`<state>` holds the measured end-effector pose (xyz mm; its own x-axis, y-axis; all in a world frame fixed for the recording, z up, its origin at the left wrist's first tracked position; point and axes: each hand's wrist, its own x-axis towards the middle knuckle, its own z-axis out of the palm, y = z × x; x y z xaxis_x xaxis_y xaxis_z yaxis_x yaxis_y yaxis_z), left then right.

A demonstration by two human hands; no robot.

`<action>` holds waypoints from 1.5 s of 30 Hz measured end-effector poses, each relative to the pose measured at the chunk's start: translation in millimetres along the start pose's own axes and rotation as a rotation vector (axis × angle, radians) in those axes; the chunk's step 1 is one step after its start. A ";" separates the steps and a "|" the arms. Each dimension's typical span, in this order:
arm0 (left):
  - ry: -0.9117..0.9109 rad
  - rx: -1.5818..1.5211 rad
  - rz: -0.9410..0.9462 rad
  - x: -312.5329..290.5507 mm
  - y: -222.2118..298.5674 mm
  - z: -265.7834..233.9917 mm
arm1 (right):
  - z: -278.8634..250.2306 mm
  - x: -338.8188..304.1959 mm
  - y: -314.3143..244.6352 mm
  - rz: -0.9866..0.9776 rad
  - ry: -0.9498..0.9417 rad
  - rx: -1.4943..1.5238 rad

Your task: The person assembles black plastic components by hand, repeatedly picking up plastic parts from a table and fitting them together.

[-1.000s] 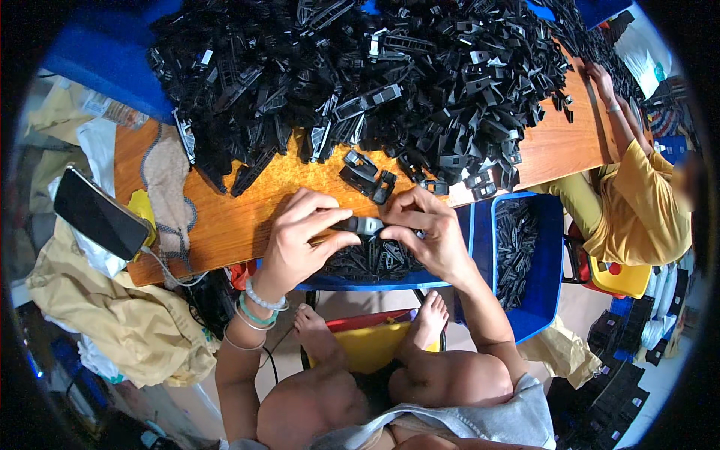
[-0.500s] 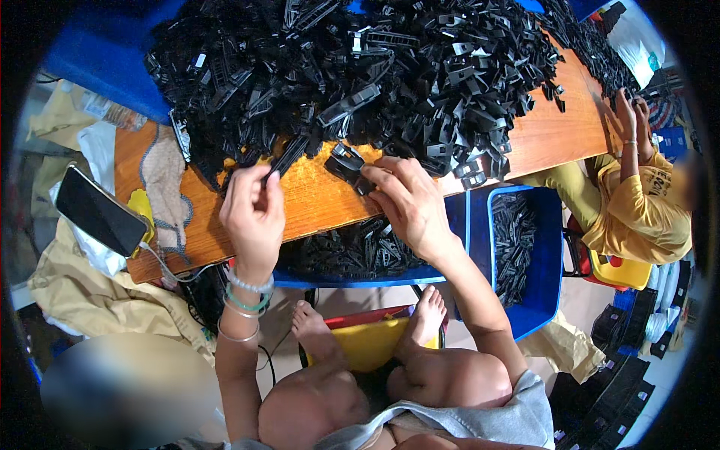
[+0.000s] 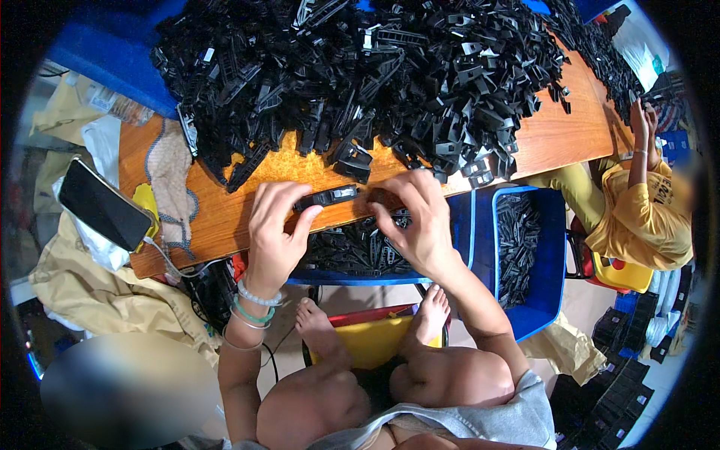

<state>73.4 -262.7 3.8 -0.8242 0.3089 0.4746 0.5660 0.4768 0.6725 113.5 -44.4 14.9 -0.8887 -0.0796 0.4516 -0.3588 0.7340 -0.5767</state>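
Observation:
My left hand (image 3: 279, 229) is closed on one end of a long black plastic part (image 3: 330, 197), which points to the right above the table's near edge. Facing it, my right hand (image 3: 418, 221) has its fingers curled around a dark, blurred piece (image 3: 385, 198) whose shape I cannot make out. A small gap lies between the two pieces. Just beyond them, a blocky black plastic part (image 3: 351, 161) rests on the wooden table (image 3: 300, 161). A large heap of black plastic parts (image 3: 360, 82) covers the far side.
Under the table edge, a blue bin (image 3: 367, 276) holds black parts; another blue bin (image 3: 559, 281) stands to its right. At left are a phone (image 3: 103, 204) with a cable and a cloth (image 3: 166, 176). A co-worker in yellow (image 3: 641, 202) sits at right.
My left hand has come nearer and to the right, bringing the long part level before my right hand. My right hand has drawn back slightly from the blocky part on the table.

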 end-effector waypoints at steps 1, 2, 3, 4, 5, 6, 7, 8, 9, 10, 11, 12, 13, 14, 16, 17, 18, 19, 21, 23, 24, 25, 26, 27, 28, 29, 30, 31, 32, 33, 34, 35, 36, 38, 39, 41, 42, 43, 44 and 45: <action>-0.052 0.013 0.005 3.0 -0.9 0.4 | -0.3 -2.7 0.1 -0.002 -0.004 0.000; -0.061 -0.023 -0.002 3.3 -1.2 2.3 | -1.1 -7.0 0.9 0.111 -0.027 0.056; -0.058 -0.024 -0.004 3.5 0.2 2.8 | -1.8 -9.0 1.4 0.225 -0.050 0.112; -0.092 -0.044 0.002 4.4 2.2 2.5 | -5.3 -6.6 -1.1 0.276 -0.028 0.223; -0.128 -0.067 0.012 5.8 3.3 3.5 | -5.5 -6.4 -0.7 0.277 -0.029 0.220; -0.129 -0.083 0.032 6.0 2.4 6.4 | -5.2 -6.1 -0.3 0.278 -0.060 0.365; -0.129 -0.086 0.031 6.6 2.4 7.2 | -4.9 -5.5 0.0 0.278 -0.092 0.511; -0.137 -0.086 0.029 7.4 1.6 7.9 | -3.3 -3.1 -0.3 0.268 -0.125 0.497; -0.146 -0.086 0.026 8.1 0.7 8.5 | -0.4 -1.0 1.1 0.227 -0.150 0.479; -0.152 -0.106 0.018 7.7 -0.4 9.4 | -1.7 -1.7 2.6 0.243 -0.148 0.442; -0.151 -0.104 0.013 7.1 -1.1 8.5 | -3.9 -3.8 4.1 0.258 -0.150 0.408; -0.156 -0.108 0.011 7.0 -1.5 7.4 | -7.3 -3.8 5.9 0.253 -0.164 0.364; -0.161 -0.112 0.008 7.2 -2.5 6.0 | -7.3 -6.0 9.3 0.283 -0.177 0.373; -0.161 -0.118 0.031 8.0 -3.5 6.3 | -9.9 -6.9 11.5 0.281 -0.180 0.376; -0.164 -0.131 0.035 10.8 -2.7 7.7 | -12.6 -4.9 12.7 0.280 -0.184 0.379; -0.165 -0.137 0.042 11.4 -1.7 6.8 | -12.8 -0.9 12.2 0.274 -0.211 0.380; -0.166 -0.135 0.041 10.5 -0.7 7.0 | -12.6 2.0 11.7 0.267 -0.237 0.381; -0.169 -0.154 0.050 8.6 0.4 7.7 | -8.9 3.0 10.3 0.266 -0.236 0.384; -0.172 -0.185 0.066 10.8 -0.8 11.4 | 2.2 4.3 11.9 0.147 -0.227 0.419; -0.170 -0.165 0.066 12.8 -2.5 11.1 | 4.6 3.4 13.2 0.150 -0.225 0.397; -0.168 -0.164 0.068 13.1 -3.4 9.0 | 3.9 1.6 10.8 0.145 -0.215 0.343; -0.198 -0.191 0.059 14.0 -4.5 6.0 | 3.0 0.8 9.0 0.141 -0.205 0.289; -0.226 -0.218 0.048 14.6 -5.1 2.2 | -0.2 1.3 9.4 0.137 -0.206 0.290; -0.254 -0.245 0.038 15.6 -5.5 -0.6 | -5.7 3.0 11.6 0.125 -0.253 0.347; -0.192 -0.251 0.020 18.6 -6.4 -2.2 | -9.2 5.6 12.8 0.113 -0.301 0.405; -0.157 -0.232 -0.076 24.0 -3.4 -1.4 | -9.8 8.2 9.7 0.120 -0.236 0.382; -0.074 -0.169 -0.068 34.2 -2.5 4.9 | -4.7 13.9 9.5 0.090 -0.149 0.321; 0.009 -0.107 -0.060 45.2 -1.4 13.0 | 2.6 20.5 9.2 0.061 -0.062 0.260; 0.002 -0.073 -0.073 55.8 -0.8 21.8 | 9.4 27.9 10.0 0.013 -0.019 0.098; 0.001 -0.036 -0.086 63.9 -0.9 26.9 | 19.7 32.3 16.5 -0.085 -0.008 -0.021; -0.016 -0.006 -0.004 68.7 -2.4 30.8 | 22.8 33.3 13.8 -0.076 -0.032 -0.044; -0.016 -0.006 -0.001 70.6 -0.5 33.2 | 24.4 32.7 11.5 -0.061 -0.056 -0.065; -0.025 0.080 -0.009 72.0 2.0 35.6 | 23.3 32.2 10.5 -0.060 -0.105 -0.116; -0.053 0.158 -0.023 74.6 5.4 36.7 | 22.9 31.3 8.6 -0.066 -0.096 -0.113; -0.055 0.158 -0.024 73.3 4.9 37.4 | 23.1 30.1 7.8 -0.073 -0.089 -0.110; 0.014 0.059 -0.013 71.0 2.3 38.6 | 25.0 29.2 10.2 -0.079 -0.080 -0.094; 0.059 0.041 0.017 70.2 4.1 36.7 | 25.2 29.3 11.7 -0.087 -0.069 -0.080; 0.106 0.019 0.026 67.5 6.4 32.2 | 23.6 27.7 12.0 -0.086 -0.068 -0.080; 0.110 -0.048 -0.046 64.4 8.2 25.2 | 22.0 25.1 12.9 -0.072 -0.024 -0.089; 0.116 -0.112 -0.116 59.2 10.5 17.0 | 19.5 23.2 12.9 -0.063 0.020 -0.095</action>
<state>30.2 -225.5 29.3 -0.8800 0.1570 0.4482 0.4712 0.4069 0.7826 82.7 -50.0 4.6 -0.8590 -0.1146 0.4990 -0.3840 0.7889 -0.4798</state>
